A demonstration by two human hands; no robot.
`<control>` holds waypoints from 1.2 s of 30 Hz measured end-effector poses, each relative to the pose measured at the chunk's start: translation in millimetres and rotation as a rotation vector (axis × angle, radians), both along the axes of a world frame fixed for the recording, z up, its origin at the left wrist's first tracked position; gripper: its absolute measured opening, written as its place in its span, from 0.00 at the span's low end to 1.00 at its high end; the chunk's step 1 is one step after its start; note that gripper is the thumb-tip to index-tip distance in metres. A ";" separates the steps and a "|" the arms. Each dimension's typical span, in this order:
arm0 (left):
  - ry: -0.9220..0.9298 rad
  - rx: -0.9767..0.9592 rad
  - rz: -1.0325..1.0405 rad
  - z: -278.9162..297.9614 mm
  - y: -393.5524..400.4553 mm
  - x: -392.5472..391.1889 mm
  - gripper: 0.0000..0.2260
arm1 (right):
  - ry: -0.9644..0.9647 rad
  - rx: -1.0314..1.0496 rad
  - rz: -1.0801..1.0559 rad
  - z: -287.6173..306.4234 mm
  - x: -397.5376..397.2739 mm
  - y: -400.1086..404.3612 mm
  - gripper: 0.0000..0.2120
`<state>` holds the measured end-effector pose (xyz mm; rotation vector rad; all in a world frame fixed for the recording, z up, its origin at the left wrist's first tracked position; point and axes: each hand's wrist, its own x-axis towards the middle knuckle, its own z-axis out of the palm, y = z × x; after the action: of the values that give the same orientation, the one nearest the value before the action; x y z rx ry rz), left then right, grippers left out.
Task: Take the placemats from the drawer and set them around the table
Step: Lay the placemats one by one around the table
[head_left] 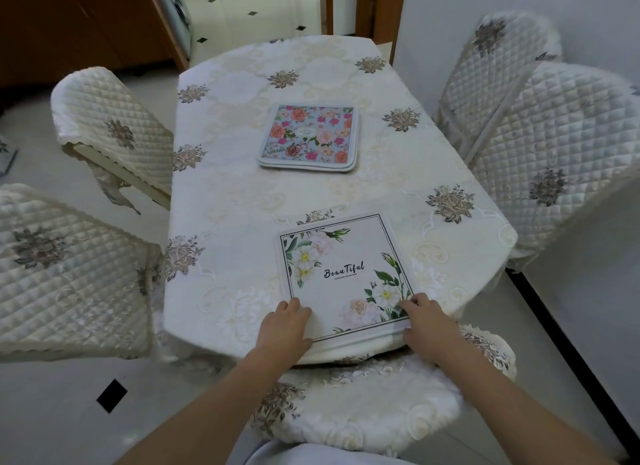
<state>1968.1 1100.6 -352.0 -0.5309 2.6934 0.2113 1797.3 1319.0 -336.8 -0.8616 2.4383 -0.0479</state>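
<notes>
A white placemat (pixel 346 274) printed with flowers and the word "Beautiful" lies flat at the near end of the table (pixel 242 201). My left hand (pixel 285 326) grips its near left corner, thumb under the edge. My right hand (pixel 427 320) holds its near right corner the same way. In the middle of the table rests a small stack of placemats (pixel 309 136), the top one pale blue with pink and orange flowers. The drawer is not in view.
The table wears a cream embroidered cloth. Quilted chairs stand at the left (pixel 114 132) (pixel 69 270) and the right (pixel 561 152). A cushioned chair seat (pixel 374 405) sits between me and the table. Tiled floor lies at both sides; a white wall (pixel 588 291) runs along the right.
</notes>
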 end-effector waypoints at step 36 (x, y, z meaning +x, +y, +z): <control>0.322 -0.068 0.081 81.1 -123.8 -25.1 0.26 | 0.125 -0.307 -0.061 74.8 18.7 -165.2 0.29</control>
<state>1943.0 976.9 -270.9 -0.6789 3.0016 0.2472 1816.0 1153.8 -262.0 -0.9445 2.6157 -0.4117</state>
